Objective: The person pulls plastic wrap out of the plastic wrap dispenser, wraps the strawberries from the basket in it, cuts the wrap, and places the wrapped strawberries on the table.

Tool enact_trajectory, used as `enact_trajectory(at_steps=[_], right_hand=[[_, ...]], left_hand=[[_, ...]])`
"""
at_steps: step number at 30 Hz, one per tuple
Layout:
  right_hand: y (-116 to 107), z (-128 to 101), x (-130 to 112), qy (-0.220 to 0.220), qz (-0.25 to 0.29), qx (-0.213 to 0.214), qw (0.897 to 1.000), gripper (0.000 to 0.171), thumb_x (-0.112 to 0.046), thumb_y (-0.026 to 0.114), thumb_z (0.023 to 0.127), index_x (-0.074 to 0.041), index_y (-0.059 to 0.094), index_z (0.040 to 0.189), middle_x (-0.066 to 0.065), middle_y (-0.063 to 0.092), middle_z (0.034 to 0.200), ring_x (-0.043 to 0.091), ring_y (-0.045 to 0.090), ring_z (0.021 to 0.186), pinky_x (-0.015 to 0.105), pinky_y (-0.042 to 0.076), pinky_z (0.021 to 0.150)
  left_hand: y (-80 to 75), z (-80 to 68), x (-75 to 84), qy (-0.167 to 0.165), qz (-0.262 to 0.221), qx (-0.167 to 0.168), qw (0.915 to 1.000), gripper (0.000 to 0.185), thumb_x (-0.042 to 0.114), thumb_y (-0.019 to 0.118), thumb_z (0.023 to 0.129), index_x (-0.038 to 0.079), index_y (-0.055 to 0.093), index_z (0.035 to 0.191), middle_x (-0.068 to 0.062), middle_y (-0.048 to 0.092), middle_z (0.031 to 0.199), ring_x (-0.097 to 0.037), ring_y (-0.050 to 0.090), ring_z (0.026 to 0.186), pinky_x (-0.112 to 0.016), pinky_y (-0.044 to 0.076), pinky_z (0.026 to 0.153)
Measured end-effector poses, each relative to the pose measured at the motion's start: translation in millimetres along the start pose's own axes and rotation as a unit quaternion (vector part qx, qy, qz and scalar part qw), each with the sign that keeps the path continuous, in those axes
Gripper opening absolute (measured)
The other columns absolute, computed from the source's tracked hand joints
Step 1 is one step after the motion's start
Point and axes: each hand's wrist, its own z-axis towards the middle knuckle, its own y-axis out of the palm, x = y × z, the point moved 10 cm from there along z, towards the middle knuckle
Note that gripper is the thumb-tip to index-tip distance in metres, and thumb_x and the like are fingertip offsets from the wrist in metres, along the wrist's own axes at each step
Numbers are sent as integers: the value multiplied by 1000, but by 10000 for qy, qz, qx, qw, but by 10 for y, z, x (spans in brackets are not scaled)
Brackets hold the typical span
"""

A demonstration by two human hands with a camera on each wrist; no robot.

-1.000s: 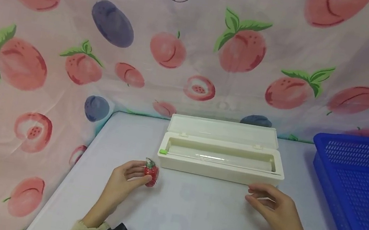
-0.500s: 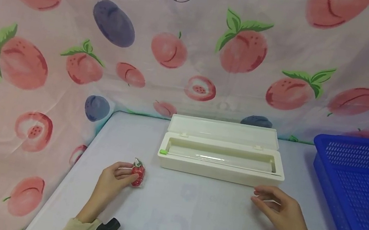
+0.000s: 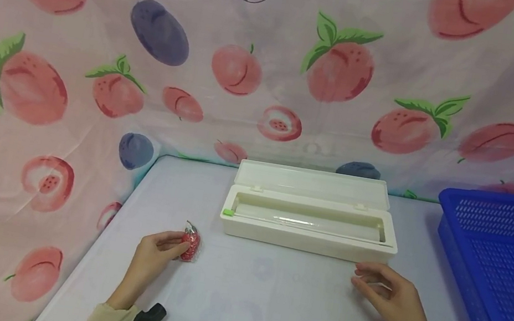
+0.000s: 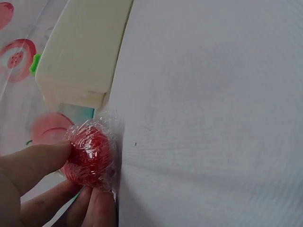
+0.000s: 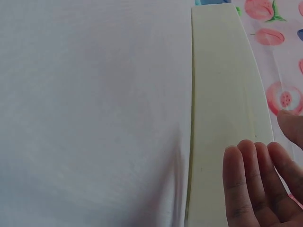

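Note:
My left hand pinches a red strawberry with a green top between thumb and fingers, low over the white table. Crinkled clear plastic film covers the strawberry, as the left wrist view shows. Behind the hands a long cream cling film dispenser lies with its lid raised. A clear film roll is inside it, and a small green slider sits at its left end. Near the dispenser's front right corner my right hand holds nothing, its fingers relaxed.
A blue plastic basket stands at the right side of the table. Behind and to the left hangs a fruit-printed cloth. White table surface lies between the hands.
My left hand has moved left with the wrapped strawberry, away from the dispenser, then nearly stopped. My right hand has shifted slightly right. The dispenser and basket have stayed in place.

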Motion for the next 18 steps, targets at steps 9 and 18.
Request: enact_trajectory(at_steps=[9,18], right_hand=[[-33,-20,30,-27,91,68,9999,26,-4,73,88,3,67,112,17,71,102,-3,65,86,17,57,71],[-75,-24,8,-20,29,54,10000,25,-7,73,89,1,67,112,15,70,102,-2,65,87,18,57,71]], left_hand=[[17,31,17,151,343,66,9993,31,16,76,88,0,72,114,-13,75,103,-16,70,91,-18,55,67],[3,-26,89,136,205,-145,9996,38,20,72,92,-1,65,124,-17,71,112,-19,71,94,-22,58,70]])
